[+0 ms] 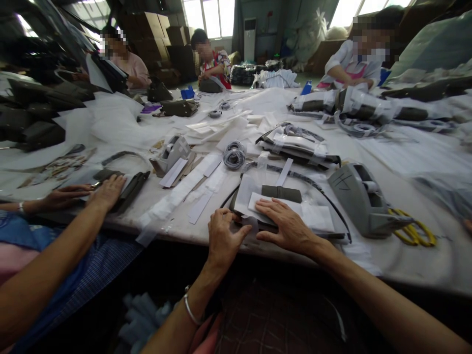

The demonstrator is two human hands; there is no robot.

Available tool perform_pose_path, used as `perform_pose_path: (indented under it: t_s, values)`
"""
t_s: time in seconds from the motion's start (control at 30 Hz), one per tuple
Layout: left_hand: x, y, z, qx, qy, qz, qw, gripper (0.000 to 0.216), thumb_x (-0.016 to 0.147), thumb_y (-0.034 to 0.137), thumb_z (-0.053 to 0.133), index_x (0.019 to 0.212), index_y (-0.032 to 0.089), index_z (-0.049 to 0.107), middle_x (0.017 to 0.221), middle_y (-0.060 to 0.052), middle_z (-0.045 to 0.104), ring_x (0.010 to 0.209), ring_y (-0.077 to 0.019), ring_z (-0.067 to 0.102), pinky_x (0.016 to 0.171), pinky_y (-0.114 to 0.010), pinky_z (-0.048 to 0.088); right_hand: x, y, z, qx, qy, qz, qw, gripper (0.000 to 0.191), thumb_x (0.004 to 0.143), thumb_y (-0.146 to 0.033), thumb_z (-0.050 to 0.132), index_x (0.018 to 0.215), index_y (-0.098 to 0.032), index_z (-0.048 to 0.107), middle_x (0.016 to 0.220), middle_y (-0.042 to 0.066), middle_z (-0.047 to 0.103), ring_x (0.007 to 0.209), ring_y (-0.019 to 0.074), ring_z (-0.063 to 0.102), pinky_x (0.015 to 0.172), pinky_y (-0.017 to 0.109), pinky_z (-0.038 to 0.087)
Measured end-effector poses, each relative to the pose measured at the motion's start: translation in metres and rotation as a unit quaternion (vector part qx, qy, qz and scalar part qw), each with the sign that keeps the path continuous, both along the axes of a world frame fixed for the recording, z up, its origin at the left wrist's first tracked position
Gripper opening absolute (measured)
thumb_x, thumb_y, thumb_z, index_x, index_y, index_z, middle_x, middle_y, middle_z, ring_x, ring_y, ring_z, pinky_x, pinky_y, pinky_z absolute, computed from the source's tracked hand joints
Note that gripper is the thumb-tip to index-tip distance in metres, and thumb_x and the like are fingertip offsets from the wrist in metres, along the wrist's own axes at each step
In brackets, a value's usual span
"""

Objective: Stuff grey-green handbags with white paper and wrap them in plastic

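Over at the cluttered table point(448, 221), the person's right hand point(284, 225) spreads across white paper point(321, 219) on a dark olive bag point(282, 193), the left hand point(224, 238) curling at its left corner, yellow-handled scissors point(412, 239) beside a grey tape dispenser point(350, 196).

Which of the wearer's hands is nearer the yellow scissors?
Right. The right hand lies on white paper, to the left of the scissors; the left hand is farther left, at the bundle's left end.

Bright back windows point(210, 19), dim foreground, blurred edges
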State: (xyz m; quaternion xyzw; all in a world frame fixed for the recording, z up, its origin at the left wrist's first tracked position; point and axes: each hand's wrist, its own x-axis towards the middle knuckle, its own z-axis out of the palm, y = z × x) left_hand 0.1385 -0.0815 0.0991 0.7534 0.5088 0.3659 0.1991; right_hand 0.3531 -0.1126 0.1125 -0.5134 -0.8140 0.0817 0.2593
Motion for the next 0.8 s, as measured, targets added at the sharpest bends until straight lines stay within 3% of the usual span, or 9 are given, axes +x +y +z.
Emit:
perform_pose_path:
  t_s: [0.2, 0.37, 0.47, 0.63, 0.73, 0.8]
  values:
    - [0.002, -0.007, -0.001, -0.007, -0.046, -0.002, 0.999, 0.008, 0.082, 0.025, 0.072, 0.078, 0.021, 0.067, 0.111, -0.007, 0.054, 0.111, -0.0266, 0.053, 0.1, -0.051, 0.045, 0.001, 0.001, 0.0, -0.008, 0.015, -0.005, 1.0, 0.07, 0.08, -0.054, 0.072, 0.138, -0.021, 0.052, 0.139, 0.015, 0.057, 0.132, 0.0305, 0.05, 0.114, 0.055, 0.033]
    - [-0.007, -0.026, 0.008, 0.169, -0.045, -0.072, 0.982, 0.011, 0.091, 0.022, 0.058, 0.084, 0.025, 0.065, 0.11, -0.007, 0.056, 0.118, -0.0254, 0.051, 0.101, -0.047, 0.049, 0.003, 0.0, 0.0, -0.015, 0.035, 0.012, 0.999, 0.07, 0.08, -0.047, 0.074, 0.142, -0.023, 0.05, 0.14, 0.013, 0.057, 0.133, 0.0289, 0.048, 0.115, 0.054, 0.031]
    - [-0.005, -0.019, 0.021, 0.236, -0.018, -0.125, 0.964, 0.014, 0.092, 0.017, 0.053, 0.086, 0.026, 0.062, 0.11, -0.006, 0.061, 0.121, -0.0248, 0.052, 0.1, -0.046, 0.05, 0.004, -0.001, 0.0, -0.018, 0.04, 0.025, 0.999, 0.072, 0.078, -0.043, 0.075, 0.143, -0.024, 0.048, 0.142, 0.012, 0.056, 0.134, 0.0288, 0.047, 0.116, 0.053, 0.03]
    - [0.014, 0.026, 0.035, 0.176, -0.015, -0.194, 0.965, 0.012, 0.096, 0.02, 0.048, 0.087, 0.023, 0.055, 0.115, -0.005, 0.067, 0.122, -0.0222, 0.056, 0.106, -0.045, 0.044, 0.003, -0.001, 0.002, -0.034, 0.056, 0.019, 0.998, 0.075, 0.074, -0.057, 0.077, 0.137, -0.023, 0.054, 0.139, 0.013, 0.057, 0.132, 0.0308, 0.05, 0.116, 0.055, 0.028]
    - [0.023, 0.044, 0.028, 0.129, 0.005, -0.244, 0.961, 0.008, 0.097, 0.022, 0.05, 0.09, 0.023, 0.055, 0.104, -0.003, 0.071, 0.108, -0.0201, 0.064, 0.098, -0.039, 0.049, 0.001, 0.001, 0.004, -0.044, 0.068, 0.008, 0.997, 0.067, 0.077, -0.054, 0.076, 0.133, -0.022, 0.058, 0.136, 0.012, 0.061, 0.13, 0.0297, 0.052, 0.116, 0.055, 0.03]
    - [0.023, 0.046, 0.021, 0.105, 0.038, -0.239, 0.965, 0.007, 0.097, 0.024, 0.05, 0.092, 0.023, 0.056, 0.095, -0.002, 0.072, 0.092, -0.0195, 0.067, 0.087, -0.035, 0.052, 0.0, 0.002, 0.004, -0.053, 0.074, 0.003, 0.996, 0.059, 0.079, -0.048, 0.075, 0.131, -0.024, 0.059, 0.133, 0.01, 0.063, 0.129, 0.0284, 0.053, 0.115, 0.054, 0.031]
